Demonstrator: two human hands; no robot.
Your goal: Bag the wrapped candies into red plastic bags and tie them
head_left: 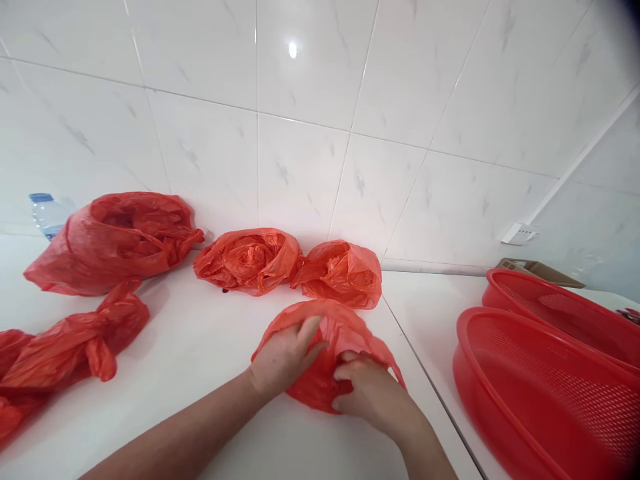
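A red plastic bag [320,387] sits at the lower centre of the frame, on the white table [200,347], its mouth spread upward and its film creased between the hands. The left hand [285,357] lies against the bag's left side, mostly open, thumb raised and apart from the fingers, which reach over the mouth; no firm grip shows. The right hand [367,390] is at the right side, partly closed, fingers curled inward with a gap to the thumb; whether it pinches the film, I cannot tell.

Film this thin would probably handle best with light, even pressure from both sides: fingertips just inside the rim, spreading it rather than pulling at one spot, since a hard tug could stretch or tear it. The loose edge by the right wrist seems likely to fold inward unless eased outward.

The left forearm slants in from the bottom left; the right one rises from the bottom right, wrist bent so that the fingers point left, towards the other hand.

Just above the bag, near the centre, are two bunched red bags [250,257] [345,270], side by side near the tiled wall [300,173]. A fuller red bag [115,247] sits left of them, a knotted red bag [75,340] below it, and a clear bottle [47,217] behind. Two red plastic baskets [467,360] [495,287] fill the lower right
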